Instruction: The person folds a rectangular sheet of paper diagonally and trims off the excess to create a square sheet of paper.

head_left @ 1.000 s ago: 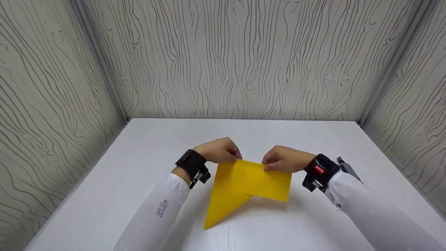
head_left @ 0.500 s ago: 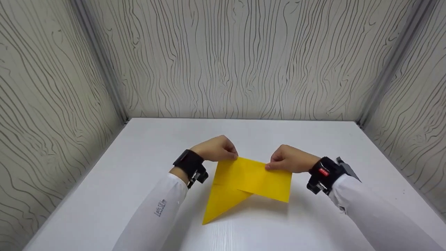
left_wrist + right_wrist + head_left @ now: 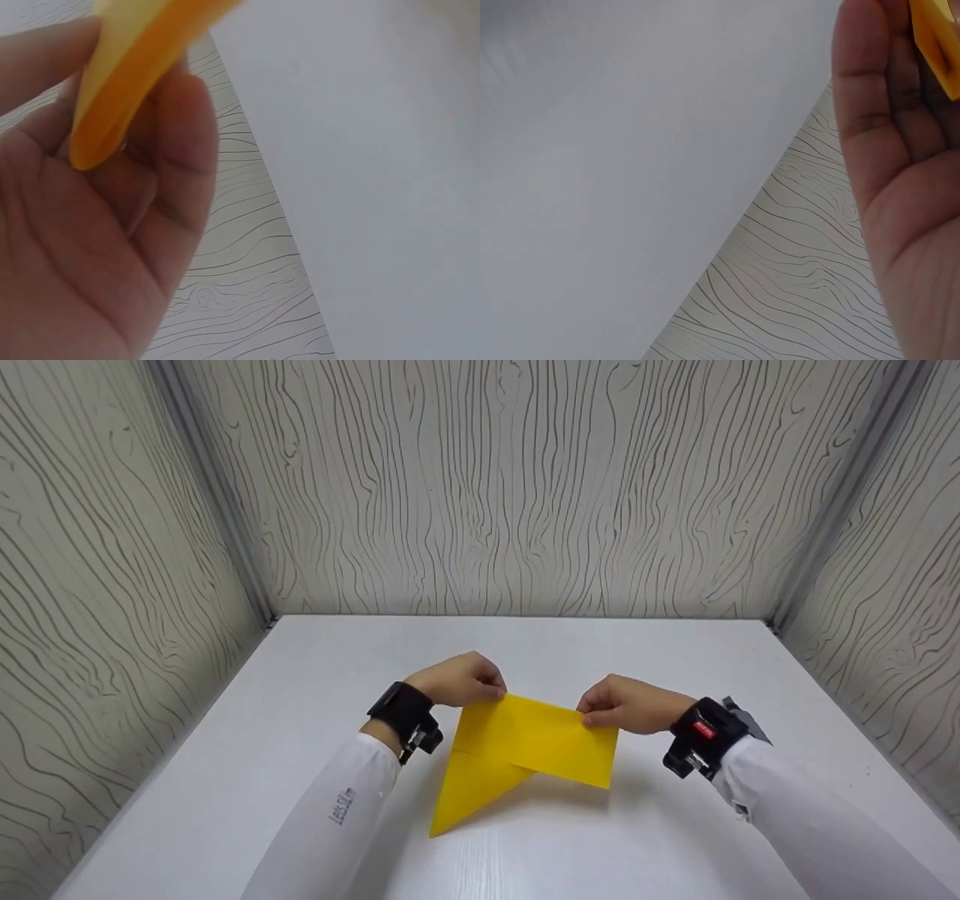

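A folded sheet of yellow paper (image 3: 525, 735) is held up over the white table, tilted, with a long pointed corner hanging down at the left and a squarer flap at the right. My left hand (image 3: 459, 679) pinches its upper edge near the left corner. Along the same edge, toward the right, my right hand (image 3: 626, 703) pinches the paper between thumb and fingers. The left wrist view shows the rounded fold of the paper (image 3: 112, 112) between thumb and fingers. In the right wrist view only a bit of the paper (image 3: 936, 45) shows at the top corner.
The white table (image 3: 360, 652) extends around both hands. Wood-grain patterned panels (image 3: 480, 495) stand at its back and sides, with grey corner posts (image 3: 214, 487). Each wrist wears a black strap with a camera (image 3: 405, 712).
Both hands keep hold of the paper. The left hand has shifted slightly left and up, the right hand slightly right along the edge, widening the gap between them. The paper's lower point has risen a little.
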A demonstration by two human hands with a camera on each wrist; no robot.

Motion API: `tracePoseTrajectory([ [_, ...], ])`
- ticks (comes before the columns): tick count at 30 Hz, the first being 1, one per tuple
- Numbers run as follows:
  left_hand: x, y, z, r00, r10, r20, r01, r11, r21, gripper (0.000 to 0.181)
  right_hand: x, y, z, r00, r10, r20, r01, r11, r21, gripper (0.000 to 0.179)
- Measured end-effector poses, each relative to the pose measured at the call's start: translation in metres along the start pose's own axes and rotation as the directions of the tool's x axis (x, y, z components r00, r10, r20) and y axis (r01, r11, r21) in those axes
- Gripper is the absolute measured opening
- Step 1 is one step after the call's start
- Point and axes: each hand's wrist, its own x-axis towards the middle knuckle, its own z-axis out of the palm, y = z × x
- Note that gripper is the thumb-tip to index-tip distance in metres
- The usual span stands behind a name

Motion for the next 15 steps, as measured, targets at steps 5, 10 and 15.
tracePoseTrajectory([
  [5, -0.002, -0.003, -0.001, 1.000, -0.013, -0.007, 0.013, 1.000, -0.009, 0.017, 0.000, 0.002, 0.001, 1.000, 0.003, 0.000, -0.003, 1.000, 0.010, 0.020],
  [10, -0.003, -0.009, -0.001, 1.000, -0.018, -0.015, 0.018, 1.000, -0.018, 0.018, -0.002, 0.005, 0.003, 1.000, 0.023, -0.021, -0.022, 0.999, 0.027, 0.027],
  [15, -0.002, -0.011, -0.001, 1.000, -0.009, -0.012, 0.009, 1.000, -0.026, 0.019, -0.004, 0.006, 0.003, 0.997, 0.043, -0.060, -0.040, 0.999, 0.036, 0.029],
])
